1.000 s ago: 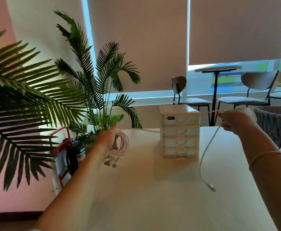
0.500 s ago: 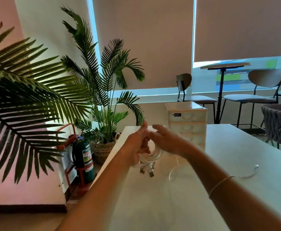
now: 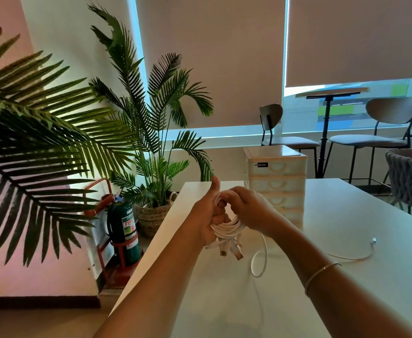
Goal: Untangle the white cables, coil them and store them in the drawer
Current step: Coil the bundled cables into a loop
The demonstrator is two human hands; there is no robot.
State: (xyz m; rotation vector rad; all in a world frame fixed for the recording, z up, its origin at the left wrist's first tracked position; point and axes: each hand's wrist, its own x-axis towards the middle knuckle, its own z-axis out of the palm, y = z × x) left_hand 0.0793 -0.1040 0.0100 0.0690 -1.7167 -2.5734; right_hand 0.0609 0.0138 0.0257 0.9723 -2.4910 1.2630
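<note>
White cable coil (image 3: 227, 226): gripped in left hand (image 3: 208, 215), thumb raised; right hand (image 3: 246, 211) curls fingers over its top, above the counter (image 3: 346, 301). Loose cable tail (image 3: 346, 258) lies on counter. Drawer unit (image 3: 277, 181) just behind hands, drawers closed.

1. I only have one view: head cam, worn, wide-angle.
2. It faces forward and down over the table (image 3: 334, 289).
3. Hands sit close, mid-frame; forearms enter from the bottom edge.
4. Windows and chairs (image 3: 385, 123) lie far behind.
</note>
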